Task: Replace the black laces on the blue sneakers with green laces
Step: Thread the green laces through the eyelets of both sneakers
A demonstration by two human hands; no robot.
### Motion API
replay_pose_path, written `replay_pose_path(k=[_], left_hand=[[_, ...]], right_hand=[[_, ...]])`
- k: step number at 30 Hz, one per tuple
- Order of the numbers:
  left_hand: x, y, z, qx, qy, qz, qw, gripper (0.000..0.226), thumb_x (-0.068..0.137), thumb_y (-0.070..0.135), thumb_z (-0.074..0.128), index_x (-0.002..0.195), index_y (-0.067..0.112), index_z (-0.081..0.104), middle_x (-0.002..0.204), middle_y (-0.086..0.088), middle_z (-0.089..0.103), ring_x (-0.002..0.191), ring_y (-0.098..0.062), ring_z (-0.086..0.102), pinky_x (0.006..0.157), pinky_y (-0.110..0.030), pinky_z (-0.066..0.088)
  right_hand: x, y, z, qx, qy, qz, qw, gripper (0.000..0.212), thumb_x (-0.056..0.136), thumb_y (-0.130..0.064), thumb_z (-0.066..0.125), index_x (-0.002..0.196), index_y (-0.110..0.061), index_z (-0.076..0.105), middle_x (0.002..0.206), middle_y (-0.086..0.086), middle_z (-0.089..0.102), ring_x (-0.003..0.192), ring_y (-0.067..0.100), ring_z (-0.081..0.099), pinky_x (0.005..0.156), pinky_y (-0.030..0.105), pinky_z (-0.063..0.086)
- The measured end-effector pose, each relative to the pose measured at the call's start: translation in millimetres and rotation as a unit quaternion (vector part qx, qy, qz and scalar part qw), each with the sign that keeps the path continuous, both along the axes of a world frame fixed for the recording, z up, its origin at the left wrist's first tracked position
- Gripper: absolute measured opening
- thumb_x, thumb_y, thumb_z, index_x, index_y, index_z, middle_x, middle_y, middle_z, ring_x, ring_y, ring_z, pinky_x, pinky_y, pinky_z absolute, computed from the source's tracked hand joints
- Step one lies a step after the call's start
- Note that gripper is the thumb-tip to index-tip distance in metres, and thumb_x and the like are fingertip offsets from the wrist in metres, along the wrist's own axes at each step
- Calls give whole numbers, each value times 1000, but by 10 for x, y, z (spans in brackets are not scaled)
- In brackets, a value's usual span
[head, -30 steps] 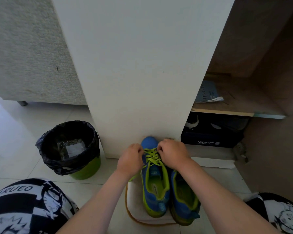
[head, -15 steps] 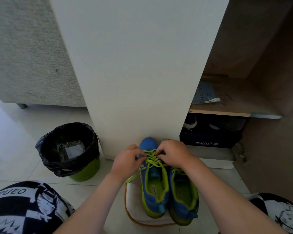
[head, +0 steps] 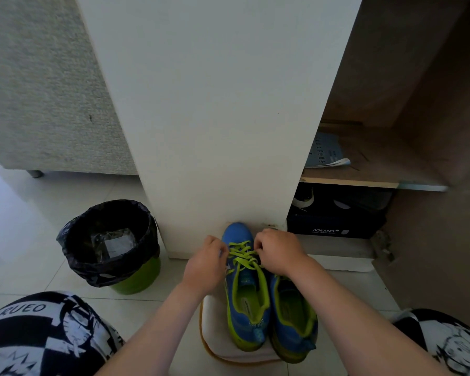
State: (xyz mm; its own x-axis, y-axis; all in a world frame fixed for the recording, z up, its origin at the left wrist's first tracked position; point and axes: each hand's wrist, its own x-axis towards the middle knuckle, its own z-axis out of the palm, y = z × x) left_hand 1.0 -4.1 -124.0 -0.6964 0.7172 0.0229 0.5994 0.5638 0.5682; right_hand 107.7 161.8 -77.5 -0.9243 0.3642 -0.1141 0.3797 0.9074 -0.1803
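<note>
1. Far left, a green bin (head: 111, 240) lined with a black bag stands on the pale tiled floor (head: 25, 240), well apart from the work.
2. The left hand (head: 205, 263) sits at the left edge of the lacing, fingers curled in, pinching the green lace (head: 243, 253).
3. Between the hands lies the blue sneaker (head: 244, 302), its toe towards the white panel (head: 215, 118) and its heel towards the person. Its long axis runs straight away from the person and the lace crosses it, so I judge that any tightening pull goes outward to the sides. Each hand is close to its own side of the eyelets, neither one nearer. No black lace shows on this shoe.
4. The right hand (head: 278, 252) mirrors the left, knuckles up and fingertips tucked under, pinching the lace on the right side.
5. Just beside it on the right lies the second sneaker (head: 293, 316), parallel to the first, its lacing hidden under the right wrist. Both shoes rest on a white mat (head: 215, 329).
6. Far right, an open cupboard has a wooden shelf (head: 350, 183) with a booklet (head: 327, 154) on it and a dark shoe box (head: 334, 226) beneath.
</note>
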Motion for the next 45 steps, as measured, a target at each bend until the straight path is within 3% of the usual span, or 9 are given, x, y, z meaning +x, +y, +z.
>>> replay_pose_path(k=[4,7,12,19,22,27,32,39,45], left_hand=[[-26,-60,48,65,-35,-10,997,5,93,29,61,89,30,57,100,11,54,74,-9,62,74,-35,52],[-11,-94,86,45,-35,-45,997,14,86,26,66,78,35,59,97,12,57,74,-6,61,75,-32,52],[-4,-116,117,51,-50,-47,996,5,84,29,72,86,33,74,97,16,59,75,-4,61,75,-29,52],[58,-31,148,-20,103,-112,988,16,93,28,59,97,20,71,119,12,51,81,-16,62,61,-28,42],[87,-43,171,-53,151,-94,983,21,97,30,47,99,17,64,118,6,48,80,-21,60,60,-33,43],[96,-60,127,-39,56,12,998,23,102,36,43,99,20,59,109,6,47,82,-21,63,64,-32,43],[62,-105,131,40,-47,-38,997,4,94,28,58,96,29,54,96,11,59,77,-9,59,76,-36,52],[118,-112,210,39,-29,-59,997,4,90,28,64,90,32,65,97,14,56,72,-6,57,73,-32,51],[150,-111,219,-31,-4,-9,999,10,97,29,51,102,26,60,107,9,58,91,-15,60,77,-34,51]], right_hand=[[22,43,51,-45,26,16,999,15,87,-31,61,101,-33,64,108,-9,62,103,16,61,83,30,47],[32,31,108,-45,23,46,998,17,85,-31,63,97,-33,74,103,-10,65,100,14,62,81,28,48],[38,14,186,-56,10,60,997,17,88,-32,65,101,-35,77,105,-13,67,101,12,62,80,29,48],[11,-87,174,21,-5,99,995,22,95,-29,53,102,-28,74,108,-5,65,99,21,63,78,34,49],[23,-91,160,29,-5,80,996,23,95,-29,50,100,-26,71,106,-3,65,97,23,63,76,34,48],[73,-42,128,17,-2,29,999,22,97,-30,47,105,-28,68,114,-3,63,102,22,62,81,35,50],[80,-12,189,-39,23,23,999,16,92,-28,54,101,-31,66,111,-9,64,102,16,61,82,31,47],[125,-33,268,-61,-12,52,997,19,86,-32,62,98,-34,76,102,-14,72,97,10,64,83,30,53],[185,-19,237,-8,-26,35,999,18,87,-27,53,89,-26,71,98,-5,68,91,21,63,73,31,47]])
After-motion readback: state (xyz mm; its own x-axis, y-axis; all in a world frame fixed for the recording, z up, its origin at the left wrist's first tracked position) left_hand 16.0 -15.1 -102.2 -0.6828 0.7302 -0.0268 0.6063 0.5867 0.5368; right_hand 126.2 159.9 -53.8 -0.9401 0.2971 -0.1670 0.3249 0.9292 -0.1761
